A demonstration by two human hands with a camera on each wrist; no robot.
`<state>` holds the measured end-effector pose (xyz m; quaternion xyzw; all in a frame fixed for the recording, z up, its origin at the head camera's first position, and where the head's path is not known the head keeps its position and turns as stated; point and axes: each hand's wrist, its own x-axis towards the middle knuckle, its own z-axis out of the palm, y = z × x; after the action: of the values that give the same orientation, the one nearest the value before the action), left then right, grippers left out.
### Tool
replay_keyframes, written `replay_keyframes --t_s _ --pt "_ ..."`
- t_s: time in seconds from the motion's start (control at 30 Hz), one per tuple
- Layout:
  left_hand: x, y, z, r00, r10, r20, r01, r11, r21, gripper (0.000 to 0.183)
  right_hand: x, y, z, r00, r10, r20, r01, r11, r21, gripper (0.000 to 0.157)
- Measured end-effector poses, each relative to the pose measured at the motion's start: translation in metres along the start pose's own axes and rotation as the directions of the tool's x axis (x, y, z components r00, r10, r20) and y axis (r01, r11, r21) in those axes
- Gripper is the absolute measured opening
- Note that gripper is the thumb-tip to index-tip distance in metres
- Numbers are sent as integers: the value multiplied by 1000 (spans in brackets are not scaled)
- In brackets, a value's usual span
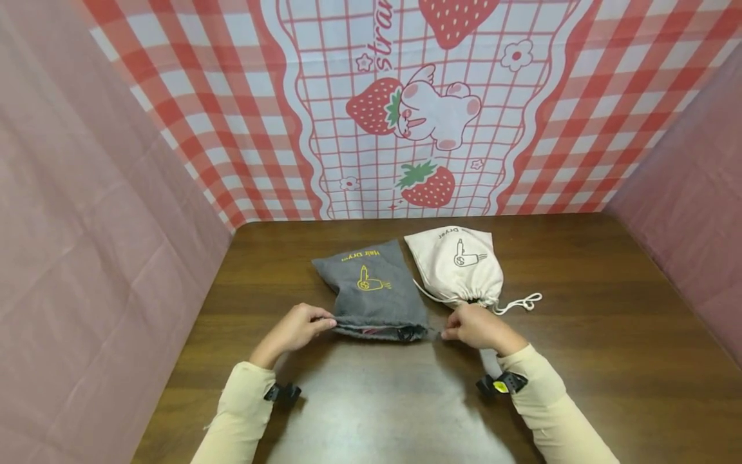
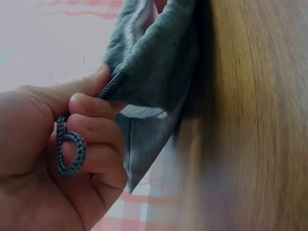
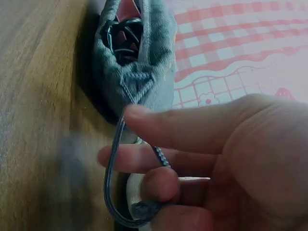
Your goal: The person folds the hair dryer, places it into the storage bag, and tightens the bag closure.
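A grey drawstring bag point(image 1: 377, 290) printed with a yellow hair dryer lies on the table, its mouth toward me and partly open. Inside the mouth, a black cord point(image 3: 129, 41) and something pink show. My left hand point(image 1: 298, 327) pinches the drawstring point(image 2: 71, 154) at the bag's left corner, a short loop hanging over the fingers. At the right corner, the other drawstring point(image 3: 113, 163) forms a long loop, which my right hand point(image 1: 478, 327) grips between thumb and fingers. What the cord is attached to is hidden in the bag.
A white drawstring bag point(image 1: 458, 267) with a black hair dryer print lies to the right, its neck gathered and its white cord point(image 1: 522, 303) trailing. Both rest on a brown wooden table point(image 1: 608, 309). A strawberry-patterned cloth point(image 1: 429, 96) hangs behind, with pink cloth point(image 1: 116, 193) at the sides.
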<state>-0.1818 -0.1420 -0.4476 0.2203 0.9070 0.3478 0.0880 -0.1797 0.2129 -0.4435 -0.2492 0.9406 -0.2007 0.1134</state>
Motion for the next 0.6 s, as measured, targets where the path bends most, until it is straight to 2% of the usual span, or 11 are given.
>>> replay_keyframes --t_s 0.1,0.2,0.4,0.6 --pt "-6 -1 -4 1000 1 10 -1 1000 11 22 -3 1 1 997 -33 70 31 999 34 22" --pt "-9 -1 -7 1000 1 7 -2 1000 21 22 -5 5 3 994 -56 89 47 994 100 25" --pt "-14 2 -11 999 -31 -13 32 1000 0 22 -9 10 3 996 -63 57 53 985 166 26" --pt "-18 1 -12 998 -44 -35 43 999 -19 21 -13 12 3 1000 -7 -2 8 979 202 30"
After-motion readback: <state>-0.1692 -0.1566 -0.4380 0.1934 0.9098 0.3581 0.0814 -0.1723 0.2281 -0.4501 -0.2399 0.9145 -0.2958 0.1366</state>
